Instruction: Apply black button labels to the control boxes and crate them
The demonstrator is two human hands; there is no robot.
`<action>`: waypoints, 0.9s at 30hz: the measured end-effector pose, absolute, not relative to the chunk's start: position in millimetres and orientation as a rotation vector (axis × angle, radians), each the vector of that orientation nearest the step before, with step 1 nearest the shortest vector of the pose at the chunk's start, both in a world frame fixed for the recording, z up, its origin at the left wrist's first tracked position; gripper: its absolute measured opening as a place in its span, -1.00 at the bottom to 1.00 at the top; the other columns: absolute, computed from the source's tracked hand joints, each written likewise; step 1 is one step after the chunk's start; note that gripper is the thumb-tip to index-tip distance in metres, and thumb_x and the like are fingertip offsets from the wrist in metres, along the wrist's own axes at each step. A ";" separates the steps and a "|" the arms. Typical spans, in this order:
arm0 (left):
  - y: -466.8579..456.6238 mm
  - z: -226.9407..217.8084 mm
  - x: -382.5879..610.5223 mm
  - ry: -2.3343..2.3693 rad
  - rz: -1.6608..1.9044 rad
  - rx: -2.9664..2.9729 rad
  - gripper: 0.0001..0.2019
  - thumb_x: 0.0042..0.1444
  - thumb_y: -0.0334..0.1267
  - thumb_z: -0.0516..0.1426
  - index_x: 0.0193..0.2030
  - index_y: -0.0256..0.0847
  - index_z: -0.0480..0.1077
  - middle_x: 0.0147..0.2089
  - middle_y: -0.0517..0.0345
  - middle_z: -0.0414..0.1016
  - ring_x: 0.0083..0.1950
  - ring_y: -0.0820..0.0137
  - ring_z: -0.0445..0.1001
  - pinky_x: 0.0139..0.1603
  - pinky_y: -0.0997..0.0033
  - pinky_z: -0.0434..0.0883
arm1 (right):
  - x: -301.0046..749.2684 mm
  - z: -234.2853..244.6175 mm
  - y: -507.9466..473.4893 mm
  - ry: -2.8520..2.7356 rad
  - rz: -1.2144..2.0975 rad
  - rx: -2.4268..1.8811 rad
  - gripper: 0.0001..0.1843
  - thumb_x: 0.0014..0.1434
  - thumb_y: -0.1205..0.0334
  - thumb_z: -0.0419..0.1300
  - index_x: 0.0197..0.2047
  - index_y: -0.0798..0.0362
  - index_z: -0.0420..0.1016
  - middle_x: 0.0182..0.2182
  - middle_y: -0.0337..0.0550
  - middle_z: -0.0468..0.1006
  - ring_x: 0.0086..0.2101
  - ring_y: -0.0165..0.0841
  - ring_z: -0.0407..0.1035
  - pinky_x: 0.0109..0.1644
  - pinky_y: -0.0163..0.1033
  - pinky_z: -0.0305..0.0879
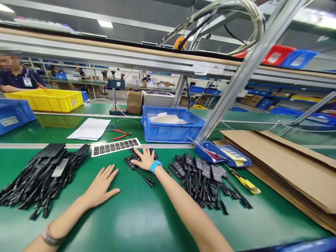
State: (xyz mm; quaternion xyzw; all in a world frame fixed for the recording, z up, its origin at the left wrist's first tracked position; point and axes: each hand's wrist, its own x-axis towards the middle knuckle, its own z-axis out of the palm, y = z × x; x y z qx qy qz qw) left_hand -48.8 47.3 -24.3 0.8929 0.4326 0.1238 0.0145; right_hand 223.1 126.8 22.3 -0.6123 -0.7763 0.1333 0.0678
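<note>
My right hand (144, 159), with a blue band at the wrist, lies spread over a few small black boxes with cable tails (129, 163). Its palm hides part of them. My left hand (102, 187) rests flat on the green tabletop with its fingers apart and nothing in it. A heap of black cabled boxes (52, 168) lies to its left. To the right of my right hand is another pile of such boxes (199, 171), with printed labels facing up. Behind the hands lies a white label sheet (115, 147) with a row of black stickers.
Pliers (120, 133) and white papers (90, 128) lie behind the label sheet. A blue bin (170, 131) stands beyond, beside a slanting metal post (236, 87). On the right are a small blue tray (236, 159), a yellow cutter (246, 182) and stacked cardboard (288, 164). A co-worker (15, 77) is at far left.
</note>
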 end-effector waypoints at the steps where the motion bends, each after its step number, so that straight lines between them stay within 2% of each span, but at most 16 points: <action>1: 46.8 -23.9 -48.2 1.348 0.413 2.765 -0.29 0.27 0.15 -0.02 0.45 -0.14 -0.07 0.46 -0.18 -0.02 0.45 0.06 0.02 0.38 -0.11 0.11 | 213.8 18.0 125.5 -2.372 0.402 -1.821 -0.14 0.15 -0.42 0.02 0.42 -0.32 -0.05 0.45 0.01 -0.20 0.37 0.20 -0.31 0.26 0.47 -0.41; 4: 44.7 -22.4 -38.6 1.344 0.476 2.766 -0.32 0.31 0.04 -0.04 0.47 -0.10 -0.18 0.48 -0.16 -0.11 0.48 0.02 -0.09 0.37 -0.16 0.10 | 197.7 6.3 105.7 -2.448 0.357 -1.725 -0.22 0.20 -0.38 -0.02 0.41 -0.30 0.02 0.45 0.01 -0.19 0.37 0.14 -0.31 0.28 0.44 -0.49; 6: 43.9 -23.0 -25.6 1.285 0.462 2.807 -0.38 0.33 -0.02 -0.04 0.45 -0.10 -0.09 0.49 -0.14 -0.11 0.48 -0.03 -0.13 0.37 -0.23 0.05 | 197.0 2.8 85.0 -2.495 0.341 -1.630 -0.26 0.24 -0.32 -0.02 0.40 -0.27 0.04 0.44 0.03 -0.14 0.37 0.13 -0.29 0.28 0.44 -0.46; 8: 43.6 -25.0 -10.2 1.212 0.427 2.813 -0.45 0.35 -0.06 -0.07 0.41 -0.17 0.03 0.46 -0.20 -0.01 0.46 -0.03 -0.02 0.35 -0.21 0.09 | 203.1 5.1 62.8 -2.515 0.369 -1.555 -0.32 0.28 -0.20 0.03 0.40 -0.21 0.06 0.42 0.07 -0.06 0.36 0.09 -0.22 0.29 0.41 -0.34; 10: 43.1 -26.3 3.6 1.177 0.409 2.771 -0.48 0.35 -0.06 -0.10 0.36 -0.26 0.13 0.40 -0.29 0.12 0.39 -0.02 0.15 0.31 -0.14 0.20 | 213.8 12.2 41.4 -2.435 0.358 -1.563 -0.45 0.33 0.03 0.05 0.34 -0.07 0.19 0.33 0.11 0.14 0.31 -0.01 -0.01 0.30 0.25 -0.09; 13: 40.7 -22.8 15.6 1.153 0.436 2.678 -0.53 0.32 -0.05 -0.03 0.27 -0.25 0.25 0.26 -0.27 0.33 0.23 0.00 0.36 0.22 -0.08 0.30 | 232.0 23.5 14.6 -2.264 0.210 -1.730 -0.76 0.28 0.24 0.12 -0.02 0.09 0.47 -0.01 0.09 0.45 0.03 -0.10 0.32 0.10 0.01 0.24; 16: 36.9 -16.0 17.2 1.096 0.547 2.488 -0.56 0.21 -0.08 0.15 0.20 -0.12 0.30 0.06 -0.06 0.43 0.04 0.13 0.44 0.06 0.08 0.42 | 243.2 25.8 -1.8 -2.245 0.158 -1.868 -0.93 0.22 0.27 0.21 -0.26 0.08 0.49 -0.22 0.00 0.48 -0.15 -0.11 0.37 -0.06 -0.04 0.31; 18: 35.1 -14.2 15.6 1.056 0.643 2.334 -0.48 0.10 -0.16 0.25 0.21 -0.07 0.27 0.00 0.03 0.37 -0.03 0.22 0.42 -0.03 0.21 0.46 | 243.8 22.7 -6.5 -2.267 0.174 -1.860 -0.94 0.23 0.33 0.19 -0.29 0.06 0.49 -0.22 -0.03 0.48 -0.15 -0.15 0.38 -0.08 -0.08 0.31; 20: 34.6 -15.0 13.6 1.024 0.717 2.238 -0.37 0.04 -0.28 0.28 0.26 -0.08 0.21 0.07 0.01 0.28 -0.05 0.28 0.39 -0.05 0.25 0.46 | 239.6 19.0 -8.3 -2.302 0.187 -1.818 -0.90 0.25 0.37 0.16 -0.29 0.05 0.49 -0.21 -0.06 0.48 -0.14 -0.17 0.38 -0.08 -0.10 0.30; 22: 34.9 -16.4 11.3 0.998 0.732 2.242 -0.34 0.03 -0.34 0.27 0.29 -0.09 0.19 0.18 -0.06 0.19 -0.04 0.29 0.36 0.01 0.21 0.44 | 233.1 16.7 -9.1 -2.319 0.182 -1.808 -0.95 0.24 0.35 0.20 -0.24 0.05 0.49 -0.19 -0.06 0.49 -0.13 -0.15 0.38 -0.09 -0.08 0.30; 24: 35.8 -16.2 8.5 0.961 0.711 2.324 -0.43 0.07 -0.31 0.25 0.24 -0.06 0.28 0.27 -0.08 0.12 0.06 0.21 0.31 0.13 0.09 0.37 | 226.8 15.9 -9.9 -2.338 0.171 -1.798 -0.91 0.19 0.33 0.26 -0.20 0.05 0.49 -0.18 -0.05 0.49 -0.11 -0.12 0.37 -0.08 -0.05 0.28; 27: 37.5 -12.0 4.3 0.875 0.673 2.434 -0.57 0.16 -0.16 0.20 0.18 -0.01 0.35 0.36 -0.05 0.08 0.30 0.04 0.13 0.28 -0.08 0.19 | 220.5 17.1 -9.3 -2.358 0.217 -1.717 -0.90 0.14 0.33 0.31 -0.25 0.04 0.49 -0.21 -0.10 0.49 -0.13 -0.14 0.36 -0.06 -0.05 0.27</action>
